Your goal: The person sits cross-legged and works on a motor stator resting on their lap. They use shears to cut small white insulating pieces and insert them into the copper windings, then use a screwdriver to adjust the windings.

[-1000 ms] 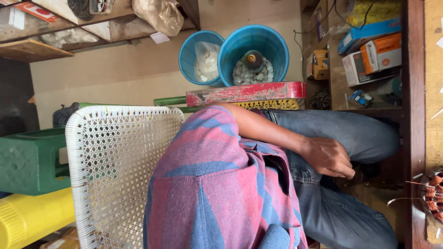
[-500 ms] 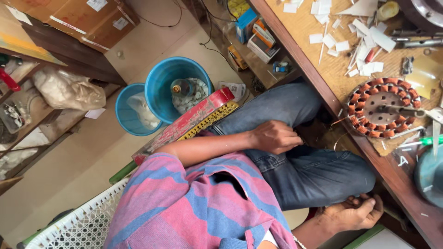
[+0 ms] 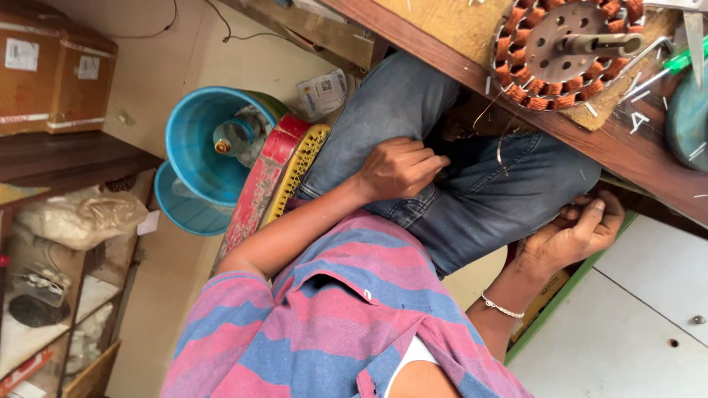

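Observation:
My left hand lies on my blue jeans at the thigh, fingers curled in, with nothing visible in it. My right hand, a thin bracelet at its wrist, sits by the other leg just below the wooden table edge; its fingers are bent and the tips are partly hidden against the denim. On the table above rests a round motor stator with copper windings. My pink and blue striped shirt fills the lower middle.
Two blue buckets stand on the floor at left, beside a red and yellow crate. Cardboard boxes and shelves with bags line the far left. A green-handled screwdriver lies on the table. White panels sit lower right.
The view has swung from the buckets and white chair towards the table and lap. My left hand stays on the thigh; my right hand has come into view by the knee.

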